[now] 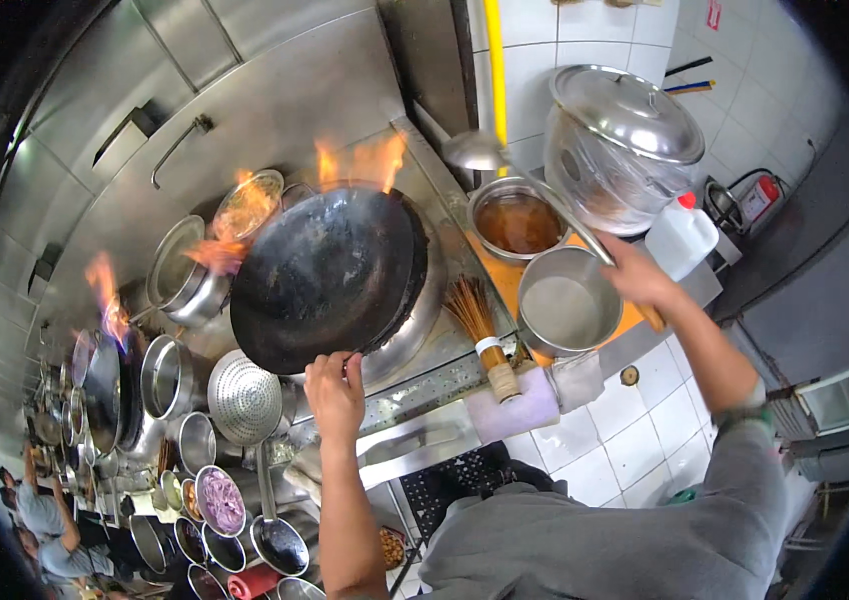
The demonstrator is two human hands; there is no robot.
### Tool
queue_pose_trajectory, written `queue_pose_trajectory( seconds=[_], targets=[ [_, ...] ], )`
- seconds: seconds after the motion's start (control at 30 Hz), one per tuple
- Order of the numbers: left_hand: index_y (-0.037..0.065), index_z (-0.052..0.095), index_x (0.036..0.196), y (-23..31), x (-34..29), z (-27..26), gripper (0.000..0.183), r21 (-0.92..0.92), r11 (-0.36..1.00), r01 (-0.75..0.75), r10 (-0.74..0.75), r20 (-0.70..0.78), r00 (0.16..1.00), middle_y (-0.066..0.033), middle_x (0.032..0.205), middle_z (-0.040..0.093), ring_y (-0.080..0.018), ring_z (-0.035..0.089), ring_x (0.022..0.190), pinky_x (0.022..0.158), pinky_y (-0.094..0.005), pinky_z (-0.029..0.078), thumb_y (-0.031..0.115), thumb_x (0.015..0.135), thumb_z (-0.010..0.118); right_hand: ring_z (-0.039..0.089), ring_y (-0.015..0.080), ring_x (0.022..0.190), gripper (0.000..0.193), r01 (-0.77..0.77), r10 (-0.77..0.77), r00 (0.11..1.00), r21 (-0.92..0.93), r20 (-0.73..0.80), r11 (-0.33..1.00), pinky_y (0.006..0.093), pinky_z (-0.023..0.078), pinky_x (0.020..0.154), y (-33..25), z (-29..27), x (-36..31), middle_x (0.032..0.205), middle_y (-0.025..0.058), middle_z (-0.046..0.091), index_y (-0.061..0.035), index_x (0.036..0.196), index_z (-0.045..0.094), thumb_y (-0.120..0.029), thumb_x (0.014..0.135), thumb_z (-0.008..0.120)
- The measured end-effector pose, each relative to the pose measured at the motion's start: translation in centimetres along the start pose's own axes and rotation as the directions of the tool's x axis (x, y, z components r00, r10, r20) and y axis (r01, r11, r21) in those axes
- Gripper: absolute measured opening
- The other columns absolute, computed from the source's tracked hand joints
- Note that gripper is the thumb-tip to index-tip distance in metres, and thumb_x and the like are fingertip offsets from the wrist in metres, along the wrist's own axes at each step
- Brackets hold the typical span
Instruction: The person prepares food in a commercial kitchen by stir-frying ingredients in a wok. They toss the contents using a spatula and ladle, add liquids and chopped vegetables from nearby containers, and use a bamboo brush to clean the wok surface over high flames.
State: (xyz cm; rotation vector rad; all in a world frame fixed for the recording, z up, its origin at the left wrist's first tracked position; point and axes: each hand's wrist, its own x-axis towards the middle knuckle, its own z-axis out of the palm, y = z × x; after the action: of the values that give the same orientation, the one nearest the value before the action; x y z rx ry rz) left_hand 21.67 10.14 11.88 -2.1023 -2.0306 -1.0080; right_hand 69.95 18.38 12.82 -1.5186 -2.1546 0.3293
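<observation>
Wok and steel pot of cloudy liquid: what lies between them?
In the head view, a bristle brush on steel stovetop separates wok and pot.

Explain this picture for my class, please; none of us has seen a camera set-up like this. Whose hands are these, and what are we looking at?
There is no robot: these are a person's two bare hands. The single picture comes from a wide fisheye camera worn on that person's head, looking down, so straight edges bend and the corners are black.

The left hand grips the near rim of a tilted black wok, with flames rising behind it. The right hand holds a long-handled metal ladle.

To the right of the wok, a steel pot of brown liquid and a taller steel pot stand on an orange board. A bamboo wok brush lies nearby. On the left are a perforated strainer and a bowl of sliced purple onion.
</observation>
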Motion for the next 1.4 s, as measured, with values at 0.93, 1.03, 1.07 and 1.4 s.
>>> queue_pose_trajectory(
  seconds=[0.93,1.03,1.07,1.4],
  targets=[
    [0.005,0.068,0.085,0.5,-0.7,0.2,0.016,0.032,0.999,0.035,-0.033,-0.056,0.998,-0.0118,0.081,0.060,-0.0336,0.057,0.080,0.067,-0.0467,0.045,0.021,0.085,0.068,0.042,0.0070,0.050,0.058,-0.480,0.544,0.718,0.875,0.434,-0.065,0.0246,0.032,0.037,-19.3,-2.5,-7.0,0.086,0.0061,0.053,-0.0072,0.143,0.034,-0.003,0.088,0.053],
    [0.005,0.068,0.083,0.6,-0.5,0.1,0.015,0.050,0.999,0.001,0.004,-0.113,0.994,-0.0122,0.078,0.059,-0.0341,0.057,0.077,0.065,-0.0459,0.045,0.021,0.084,0.068,0.040,0.0059,0.048,0.051,-0.462,0.390,0.773,0.865,0.501,-0.196,0.0216,0.032,0.036,-21.4,-2.0,-6.1,0.085,0.0059,0.052,-0.0071,0.138,0.038,-0.004,0.089,0.052],
    [0.007,0.069,0.090,0.3,-0.6,0.1,0.016,0.044,0.997,0.057,-0.056,-0.026,0.998,-0.0104,0.085,0.062,-0.0321,0.058,0.084,0.071,-0.0465,0.045,0.021,0.083,0.069,0.040,0.0059,0.048,0.051,-0.469,0.338,0.787,0.857,0.516,-0.215,0.0211,0.033,0.036,-21.8,-1.3,-5.7,0.084,0.0056,0.051,-0.0073,0.138,0.038,-0.004,0.089,0.051],
    [0.007,0.063,0.118,3.7,-4.7,-4.6,0.037,-0.032,0.997,0.068,-0.070,-0.070,0.995,-0.0178,0.129,0.052,-0.0362,0.046,0.121,0.099,-0.0487,0.036,0.021,0.084,0.070,0.063,0.0373,0.096,0.070,-0.236,0.131,0.940,0.322,0.315,0.917,0.0404,0.049,0.089,-22.6,8.2,-1.3,0.121,0.0259,0.059,-0.0155,0.149,0.033,-0.006,0.085,0.059]
  ],
)
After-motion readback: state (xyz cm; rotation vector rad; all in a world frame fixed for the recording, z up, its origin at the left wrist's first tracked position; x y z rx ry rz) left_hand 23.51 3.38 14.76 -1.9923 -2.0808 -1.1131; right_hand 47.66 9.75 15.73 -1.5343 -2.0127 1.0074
